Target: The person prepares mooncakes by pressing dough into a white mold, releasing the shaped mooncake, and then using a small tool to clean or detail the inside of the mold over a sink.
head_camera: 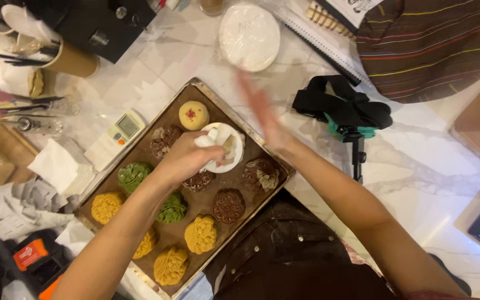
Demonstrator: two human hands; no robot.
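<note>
1. The left hand (187, 158) grips a white press mould (221, 146) over the brown baking tray (254, 145).
2. The right hand (262, 111) is blurred, fingers spread flat and holding nothing, above the tray's far edge.
3. Yellow, green and brown moulded cakes (200, 234) fill the tray on the marble table (418, 166).

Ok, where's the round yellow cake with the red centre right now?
In the head view, the round yellow cake sits at the far corner of the baking tray, just beyond the white mould held by the left hand, beside a brown cake.
</note>
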